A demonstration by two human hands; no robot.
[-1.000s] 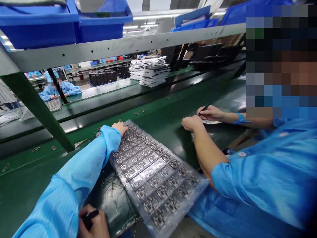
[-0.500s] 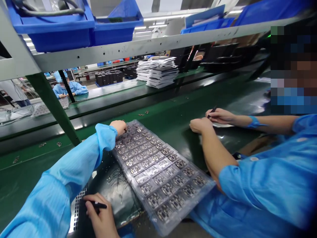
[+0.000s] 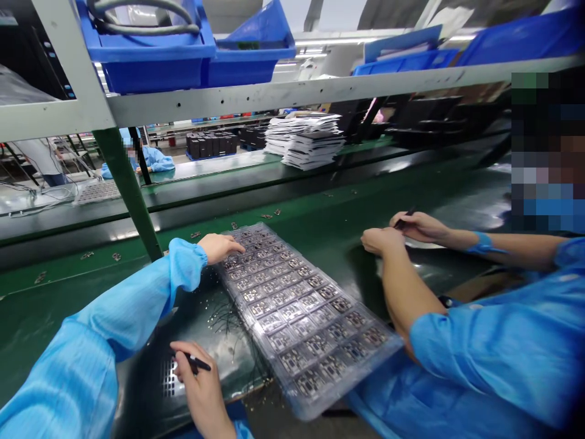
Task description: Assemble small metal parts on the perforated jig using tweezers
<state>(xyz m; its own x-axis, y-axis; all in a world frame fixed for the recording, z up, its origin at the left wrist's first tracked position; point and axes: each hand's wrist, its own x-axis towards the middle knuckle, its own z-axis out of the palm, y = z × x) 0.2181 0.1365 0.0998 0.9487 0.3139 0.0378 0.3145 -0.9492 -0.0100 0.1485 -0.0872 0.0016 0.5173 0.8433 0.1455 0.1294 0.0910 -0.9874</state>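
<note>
Across the lower view, a green workbench (image 3: 320, 222) is spread out. From four o'clock it is leaned over by a co-worker in blue (image 3: 493, 341). At twelve o'clock a pale shelf rail (image 3: 283, 96) is stretched, with blue bins (image 3: 158, 74) borne on it toward eleven. Toward six o'clock a clear tray (image 3: 304, 407) is laid slantwise, its near end projecting past the bench edge. At seven o'clock the right hand (image 3: 201, 381) is closed around a black tool (image 3: 196, 363). Between eight and nine, the left hand (image 3: 223, 247) is reached over the tray's far end, fingers partly extended; whether anything is held cannot be told. Small circuit boards (image 3: 317, 344) are set in the tray's compartments. Tiny loose parts (image 3: 116, 257) are strewn at nine o'clock.
</note>
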